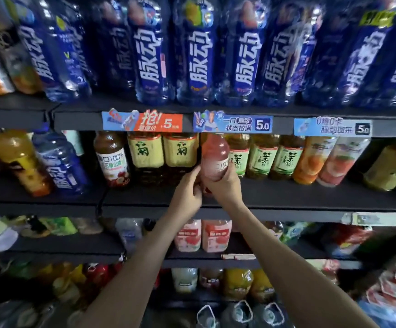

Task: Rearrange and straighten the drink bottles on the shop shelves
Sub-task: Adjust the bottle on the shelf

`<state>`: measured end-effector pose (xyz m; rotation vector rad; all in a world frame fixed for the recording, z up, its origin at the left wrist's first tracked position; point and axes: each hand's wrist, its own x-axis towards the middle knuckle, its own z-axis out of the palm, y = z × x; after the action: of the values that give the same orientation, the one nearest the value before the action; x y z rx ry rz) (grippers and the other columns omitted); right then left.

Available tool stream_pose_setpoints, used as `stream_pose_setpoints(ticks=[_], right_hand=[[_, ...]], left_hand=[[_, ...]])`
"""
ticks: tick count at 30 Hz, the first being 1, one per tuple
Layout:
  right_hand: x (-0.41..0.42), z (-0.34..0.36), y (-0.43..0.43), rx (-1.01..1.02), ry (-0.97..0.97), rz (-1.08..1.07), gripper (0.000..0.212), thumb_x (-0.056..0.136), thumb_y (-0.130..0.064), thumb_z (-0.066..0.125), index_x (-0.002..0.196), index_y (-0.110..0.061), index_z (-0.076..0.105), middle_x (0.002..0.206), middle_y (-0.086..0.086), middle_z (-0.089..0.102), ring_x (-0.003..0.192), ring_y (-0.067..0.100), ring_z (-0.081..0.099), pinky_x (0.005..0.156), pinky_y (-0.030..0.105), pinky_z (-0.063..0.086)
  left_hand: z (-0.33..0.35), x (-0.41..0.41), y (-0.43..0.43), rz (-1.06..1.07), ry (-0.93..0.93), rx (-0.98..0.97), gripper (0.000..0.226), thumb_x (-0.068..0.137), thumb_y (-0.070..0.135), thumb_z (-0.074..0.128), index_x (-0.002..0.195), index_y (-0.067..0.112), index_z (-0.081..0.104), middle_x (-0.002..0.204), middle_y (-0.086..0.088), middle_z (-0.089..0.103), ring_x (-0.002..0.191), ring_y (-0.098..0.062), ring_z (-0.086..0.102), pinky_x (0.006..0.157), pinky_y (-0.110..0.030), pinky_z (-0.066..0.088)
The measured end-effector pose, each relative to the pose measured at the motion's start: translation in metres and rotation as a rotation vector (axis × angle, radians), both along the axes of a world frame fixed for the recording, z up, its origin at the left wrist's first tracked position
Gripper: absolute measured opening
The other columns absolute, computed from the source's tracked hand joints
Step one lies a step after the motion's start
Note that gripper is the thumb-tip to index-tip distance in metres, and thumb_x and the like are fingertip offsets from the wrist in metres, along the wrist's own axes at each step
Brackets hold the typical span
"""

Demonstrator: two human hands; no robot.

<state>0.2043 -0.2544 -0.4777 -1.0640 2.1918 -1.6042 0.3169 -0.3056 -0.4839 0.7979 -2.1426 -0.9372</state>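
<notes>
A pink juice bottle [214,155] with a white label stands upright on the middle shelf [287,195], between yellow-labelled tea bottles [163,152] on its left and green-labelled tea bottles [261,157] on its right. My right hand [225,185] wraps the bottle's lower part from the front and right. Fingers of my left hand [188,188] press its lower left side. The bottle's base is hidden by my hands.
Tall blue bottles [199,50] fill the top shelf. A brown juice bottle [111,157], a tilted blue bottle [62,162] and an orange bottle [19,159] stand at the left of the middle shelf. Pink cartons [201,235] sit one shelf down. Price tags [232,123] line the shelf edge.
</notes>
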Motion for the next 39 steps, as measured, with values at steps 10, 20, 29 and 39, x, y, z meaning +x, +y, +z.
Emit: stream_pose_setpoints(ticks=[10,20,29,39], right_hand=[[0.053,0.047,0.092,0.149,-0.064,0.153,0.06,0.064,-0.031,0.084,0.111,-0.026,0.046,0.102,-0.007,0.06,0.089,0.005,0.059,0.066,0.012,0.042],[0.171,0.144,0.103,0.167,0.037,0.364,0.066,0.065,-0.031,0.084,0.117,-0.011,0.049,0.108,0.003,0.062,0.1,0.016,0.059,0.08,0.029,0.05],[0.302,0.204,0.053,0.077,0.043,0.493,0.064,0.065,-0.03,0.085,0.117,-0.017,0.05,0.103,-0.006,0.062,0.089,0.004,0.058,0.063,0.004,0.041],[0.494,0.267,-0.059,0.005,0.032,0.49,0.052,0.065,-0.03,0.084,0.107,-0.016,0.056,0.09,-0.007,0.065,0.069,-0.002,0.055,0.05,0.005,0.041]], left_hand=[[0.051,0.075,0.04,-0.044,-0.147,0.179,0.022,0.09,0.014,0.059,0.112,0.02,0.059,0.115,0.005,0.06,0.112,-0.012,0.056,0.088,-0.016,0.039],[0.141,0.211,0.06,0.157,-0.525,0.126,0.031,0.093,0.027,0.054,0.122,0.017,0.058,0.112,-0.005,0.067,0.101,-0.023,0.063,0.081,-0.034,0.051],[0.214,0.348,0.044,0.286,-0.219,0.053,0.017,0.091,0.011,0.058,0.107,0.008,0.064,0.101,-0.004,0.067,0.092,-0.016,0.061,0.066,-0.013,0.039],[0.254,0.525,-0.039,0.259,-0.013,0.146,0.064,0.073,0.031,0.075,0.13,0.03,0.045,0.118,0.01,0.062,0.106,-0.006,0.06,0.09,-0.024,0.048]])
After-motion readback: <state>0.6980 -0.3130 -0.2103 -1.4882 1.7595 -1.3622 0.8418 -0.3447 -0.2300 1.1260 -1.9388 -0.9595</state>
